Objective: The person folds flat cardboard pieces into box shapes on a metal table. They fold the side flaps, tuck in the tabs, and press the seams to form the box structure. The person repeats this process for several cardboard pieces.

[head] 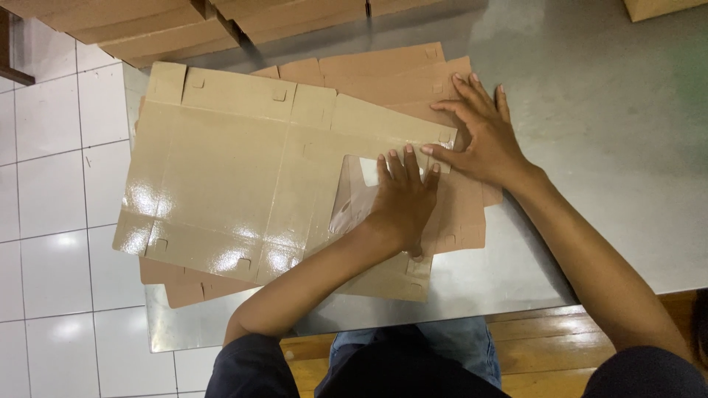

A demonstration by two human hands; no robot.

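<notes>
Fingers [398,166] of the left hand [402,203] press flat on the glossy cardboard blank [221,169] atop the desk [605,147]; right hand [483,144] splayed, gripping nothing. Creasing seems underway; folding next needs firm edge pressure.

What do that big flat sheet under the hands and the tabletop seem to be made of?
The flat box blank looks like tan cardboard with a glossy coating: ceiling light glints off it, and it shows fold creases, cut tabs and a window opening. The left hand and the right hand press flat on it. The table looks like brushed metal, probably steel: grey with a dull, smeared sheen.
</notes>
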